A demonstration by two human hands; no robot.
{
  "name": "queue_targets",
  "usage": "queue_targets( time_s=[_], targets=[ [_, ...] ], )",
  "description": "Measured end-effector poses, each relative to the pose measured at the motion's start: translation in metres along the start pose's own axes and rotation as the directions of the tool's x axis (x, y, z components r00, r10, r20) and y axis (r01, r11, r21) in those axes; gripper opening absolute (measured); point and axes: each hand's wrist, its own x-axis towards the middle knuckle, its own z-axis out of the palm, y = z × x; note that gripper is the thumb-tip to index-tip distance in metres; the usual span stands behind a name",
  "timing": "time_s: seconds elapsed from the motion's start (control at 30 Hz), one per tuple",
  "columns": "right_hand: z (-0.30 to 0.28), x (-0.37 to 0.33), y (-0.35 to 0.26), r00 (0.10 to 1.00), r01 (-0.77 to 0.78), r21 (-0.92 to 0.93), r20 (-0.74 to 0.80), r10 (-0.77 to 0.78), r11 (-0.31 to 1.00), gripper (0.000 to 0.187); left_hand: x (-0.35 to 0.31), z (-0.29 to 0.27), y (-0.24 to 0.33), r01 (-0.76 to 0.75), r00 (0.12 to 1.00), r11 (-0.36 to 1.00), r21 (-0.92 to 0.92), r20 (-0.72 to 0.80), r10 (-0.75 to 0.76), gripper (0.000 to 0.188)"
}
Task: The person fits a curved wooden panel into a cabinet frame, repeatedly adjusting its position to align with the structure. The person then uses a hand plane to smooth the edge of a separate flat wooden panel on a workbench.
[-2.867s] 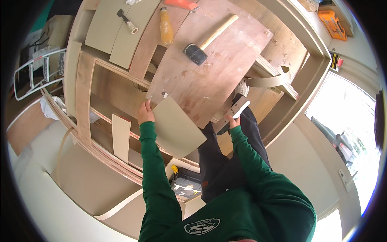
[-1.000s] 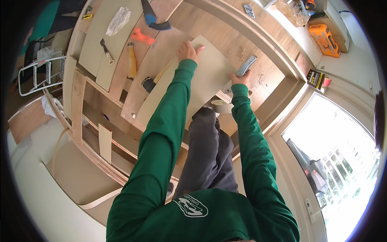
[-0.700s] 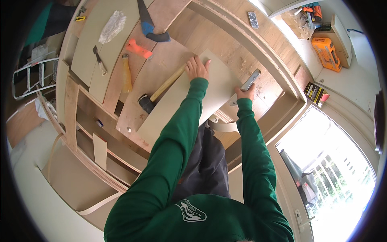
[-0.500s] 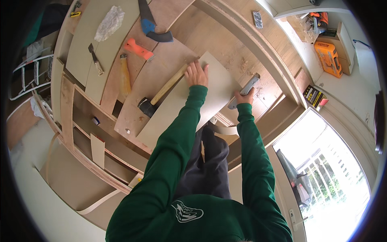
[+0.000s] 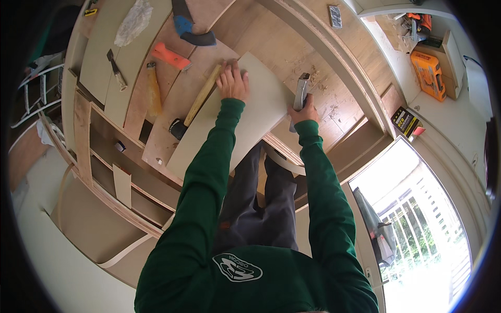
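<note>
A pale board [image 5: 266, 88] lies at a slant on a wider brown panel [image 5: 222, 52]. My left hand [image 5: 233, 81] rests on its upper left edge, fingers stretched out, next to the wooden handle of a black-headed mallet [image 5: 201, 99]. In my right hand [image 5: 305, 110] is a long, narrow grey metal tool that looks like a hand plane [image 5: 301, 89]. The fingers wrap round its middle, at the board's right edge, and its far end points up and away; its underside is hidden.
Left of the board lie a blue-handled saw [image 5: 185, 28], an orange-red tool [image 5: 171, 56], a yellowish wooden handle [image 5: 153, 94] and a chisel [image 5: 117, 73]. A curved wooden frame [image 5: 344, 57] borders the floor, with shavings inside it. An orange case [image 5: 429, 75] stands far right.
The grey tool has turned to point more steeply away and moved slightly left. My left hand has shifted left and a little farther off; the whole view has shifted slightly.
</note>
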Motion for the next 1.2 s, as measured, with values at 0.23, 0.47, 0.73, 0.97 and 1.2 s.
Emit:
queue_targets(
  time_s=[0.23,0.47,0.73,0.97,1.2],
  targets=[
    [-0.01,0.005,0.005,0.985,0.063,0.085,0.152,-0.075,0.994,0.067,0.004,-0.009,-0.008,-0.001,1.0,0.99,0.143,0.022,-0.002,0.05],
    [-0.017,0.024,0.014,0.958,0.111,0.187,0.24,-0.155,0.976,0.066,0.001,-0.018,-0.01,0.037,0.983,0.964,0.263,0.163,-0.083,0.05],
    [-0.039,0.04,0.043,0.856,-0.309,0.753,0.486,-0.175,0.581,0.058,0.009,0.011,0.048,0.35,0.932,0.935,-0.057,-0.079,-0.354,0.056],
    [-0.062,0.028,0.045,0.732,-0.34,0.725,0.604,-0.316,0.599,0.067,0.006,0.011,0.052,0.282,0.957,0.959,-0.005,-0.074,-0.281,0.053],
    [-0.088,-0.002,0.009,0.651,-0.437,0.743,0.65,-0.391,0.507,0.067,0.008,0.011,0.054,0.294,0.954,0.956,-0.019,-0.054,-0.295,0.053]
  ],
)
